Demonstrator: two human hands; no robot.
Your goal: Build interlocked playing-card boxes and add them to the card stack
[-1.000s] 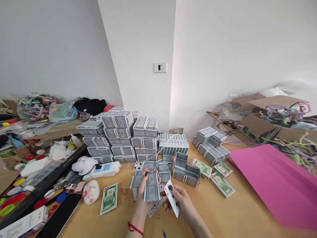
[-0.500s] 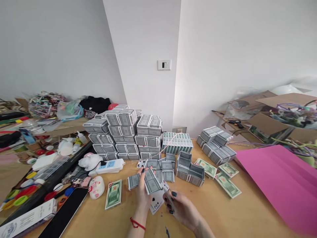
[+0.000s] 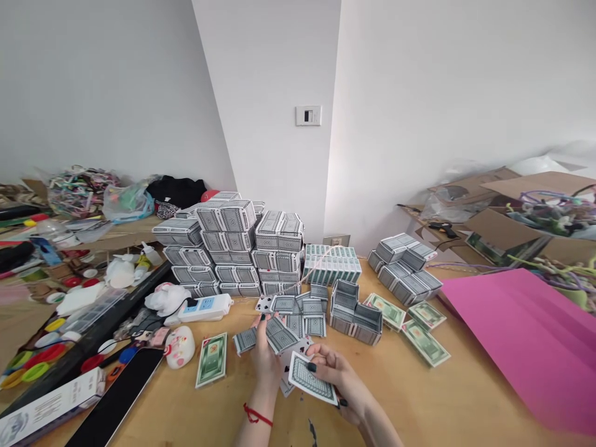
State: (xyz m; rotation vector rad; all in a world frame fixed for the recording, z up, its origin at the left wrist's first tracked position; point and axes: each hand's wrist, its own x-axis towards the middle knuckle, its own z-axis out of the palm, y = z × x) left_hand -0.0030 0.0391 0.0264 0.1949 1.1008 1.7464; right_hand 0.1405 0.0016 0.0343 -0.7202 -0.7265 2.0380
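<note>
My left hand (image 3: 267, 360), with a red string at the wrist, grips a small fan of playing cards (image 3: 280, 335), patterned backs up. My right hand (image 3: 336, 379) pinches a single card (image 3: 311, 385), held nearly flat with its grey-green back up, just right of the fan. Both hands hover low over the wooden table (image 3: 419, 403). Loose cards (image 3: 305, 307) lie scattered just beyond my fingers.
Stacked card boxes (image 3: 233, 248) stand behind, more boxes (image 3: 403, 270) to the right and a smaller pile (image 3: 356, 313) in the middle. Banknote bundles (image 3: 210, 360) (image 3: 426, 341) lie on either side. A pink sheet (image 3: 521, 335) covers the right; a power strip (image 3: 205, 307) and clutter fill the left.
My right hand has turned its card from upright with the face showing to flat with the back up. The left hand's cards have tilted and dropped slightly.
</note>
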